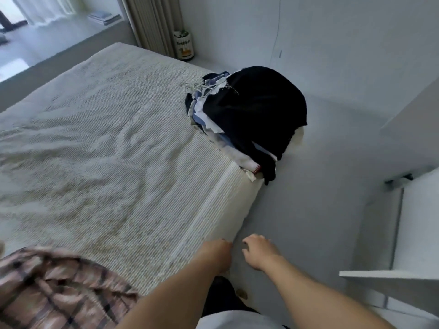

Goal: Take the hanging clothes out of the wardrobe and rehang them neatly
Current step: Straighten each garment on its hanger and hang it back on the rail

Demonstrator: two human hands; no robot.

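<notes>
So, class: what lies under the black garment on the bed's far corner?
Under the black garment show edges of blue and white clothes and wire hangers. How many pieces, and what kind, is covered.

Bare forearms; white top (237, 320) over dark trousers (223, 298).

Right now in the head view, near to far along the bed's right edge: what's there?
Left hand and right hand → bare bed edge → clothes pile with hangers → white bin by the curtain.
</notes>
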